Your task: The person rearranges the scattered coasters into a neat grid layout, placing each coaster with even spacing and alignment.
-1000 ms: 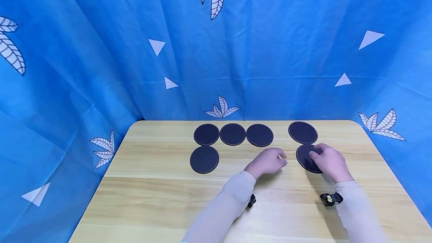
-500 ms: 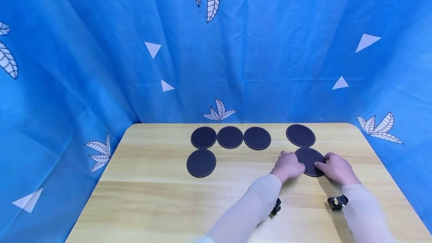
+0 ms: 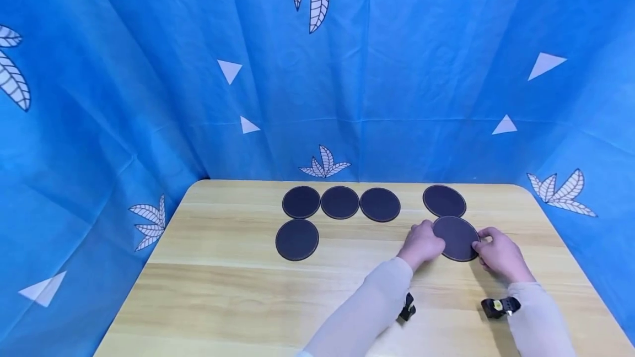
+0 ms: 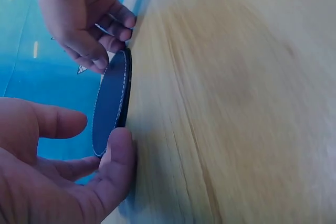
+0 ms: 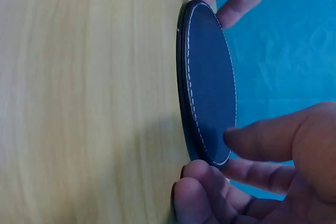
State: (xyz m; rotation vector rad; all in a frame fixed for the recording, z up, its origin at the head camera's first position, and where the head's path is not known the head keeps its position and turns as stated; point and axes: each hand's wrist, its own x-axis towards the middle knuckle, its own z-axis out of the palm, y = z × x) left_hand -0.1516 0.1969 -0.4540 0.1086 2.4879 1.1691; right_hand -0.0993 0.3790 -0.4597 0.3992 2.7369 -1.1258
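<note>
Toward three o'clock from the middle of the pale wood-grained tabletop (image 3: 213, 296), a flat, round, dark disc with a pale stitched border (image 3: 456, 239) sat between a person's two bare hands. The left hand (image 3: 420, 245) held it at the nine o'clock edge, fingertips drawn in to the rim, while one finger stood apart from it. The right hand (image 3: 502, 255) pinched it at three o'clock, thumb on the upper face and fingers curled below the edge. That edge looked layered; whether it was one piece or several could not be told, nor whether it touched the wood. Just short of twelve o'clock from it, a matching dark round disc (image 3: 444, 201) lay right beside it. Toward ten o'clock ran a row of three dark round discs (image 3: 339, 202), and at nine o'clock, well apart, lay another dark round disc (image 3: 296, 239). A blue curtain with white leaf prints (image 3: 416, 70) hung at twelve o'clock.
</note>
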